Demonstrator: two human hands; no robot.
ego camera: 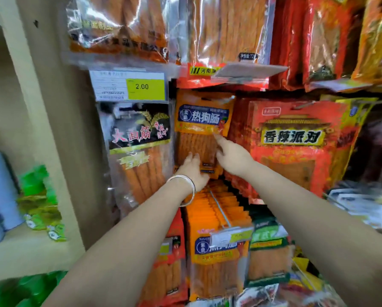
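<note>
An orange packet (202, 129) of snack sticks hung at the front of a shop display, its top caught on a peg at the far side of the rack, as a person reached up to it with both arms. The left hand (192, 168), a silver bracelet (189, 185) on its wrist, laid fairly straight fingers against the packet's lower part. The right hand (232, 159) stretched a forefinger to the packet's right edge, its other fingers loosely bent and gripping nothing. The packet looked light, thin and floppy, its film probably slick, so a pinch at the stiffer printed top near the peg hole would likely serve best. A row of like packets (218, 204) ran toward the camera just below. A black packet (139, 129) hung to the left under a yellow price tag (145, 86), and a red packet (296, 138) to the right.
</note>
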